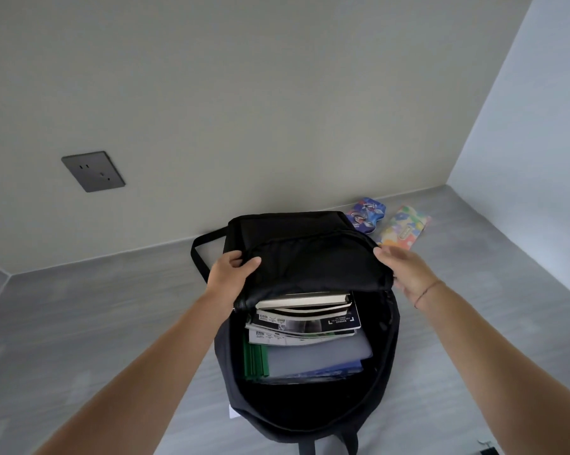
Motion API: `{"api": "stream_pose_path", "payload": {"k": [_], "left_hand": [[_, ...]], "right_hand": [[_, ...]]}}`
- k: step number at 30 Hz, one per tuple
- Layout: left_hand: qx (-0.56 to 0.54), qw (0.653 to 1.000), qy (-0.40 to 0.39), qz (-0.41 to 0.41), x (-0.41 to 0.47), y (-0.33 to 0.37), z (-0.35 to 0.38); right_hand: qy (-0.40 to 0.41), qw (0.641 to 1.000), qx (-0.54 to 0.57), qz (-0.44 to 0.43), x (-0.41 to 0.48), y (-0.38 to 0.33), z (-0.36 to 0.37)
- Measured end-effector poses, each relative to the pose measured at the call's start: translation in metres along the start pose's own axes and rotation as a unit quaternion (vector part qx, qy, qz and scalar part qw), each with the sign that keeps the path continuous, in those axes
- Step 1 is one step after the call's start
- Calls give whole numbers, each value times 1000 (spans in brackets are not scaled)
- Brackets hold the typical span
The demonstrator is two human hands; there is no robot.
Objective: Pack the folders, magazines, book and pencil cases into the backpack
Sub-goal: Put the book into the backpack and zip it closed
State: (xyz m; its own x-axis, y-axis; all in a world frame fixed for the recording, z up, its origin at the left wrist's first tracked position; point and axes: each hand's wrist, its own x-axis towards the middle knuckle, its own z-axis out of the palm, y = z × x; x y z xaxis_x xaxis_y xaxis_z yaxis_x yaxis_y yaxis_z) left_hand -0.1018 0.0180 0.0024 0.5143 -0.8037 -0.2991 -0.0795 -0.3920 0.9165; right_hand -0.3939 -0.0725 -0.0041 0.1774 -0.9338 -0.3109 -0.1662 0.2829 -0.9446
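black backpack (309,254) lies wide open with book (305,299), magazines (306,325) and folders (313,359) stacked inside, left hand (231,274) pinching the flap, right hand (406,272) fingers loosely straight at its other edge

I am gripping the flap of the backpack (309,254) with my left hand (232,272), my right hand (408,274) touching its other edge loose-fingered; the book (305,300) and magazines (305,325) are lying inside.

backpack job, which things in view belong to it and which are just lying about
Belongs to the job: backpack, its flap gripped by the left hand, right hand at the flap's edge; book, magazines and folders inside it; blue pencil case and floral pencil case behind it.
Just lying about: wall socket; white slip under the backpack.
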Motion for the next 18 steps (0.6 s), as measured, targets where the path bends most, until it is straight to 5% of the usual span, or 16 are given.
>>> {"api": "stream_pose_path", "payload": {"k": [3,5,8,12,14,16,18], "left_hand": [[-100,988,-120,-7,-9,4,-13],[-101,972,-214,-2,-19,3,-25],[30,929,-369,20,-32,-1,-43],[233,830,-506,-3,-40,0,-58],[205,861,-465,12,-39,4,-52],[140,947,-283,58,-33,4,-38],[207,958,-73,185,-27,1,-25]], "right_hand": [[-62,988,134,-37,-15,6,-19],[-148,979,129,-64,-31,15,-33],[-231,972,4,-32,-48,34,-50],[-283,945,-161,30,-54,45,-60],[-235,958,-164,32,-54,38,-50],[-143,978,-153,-17,-54,30,-26],[-59,976,-188,-96,-58,20,6]]}}
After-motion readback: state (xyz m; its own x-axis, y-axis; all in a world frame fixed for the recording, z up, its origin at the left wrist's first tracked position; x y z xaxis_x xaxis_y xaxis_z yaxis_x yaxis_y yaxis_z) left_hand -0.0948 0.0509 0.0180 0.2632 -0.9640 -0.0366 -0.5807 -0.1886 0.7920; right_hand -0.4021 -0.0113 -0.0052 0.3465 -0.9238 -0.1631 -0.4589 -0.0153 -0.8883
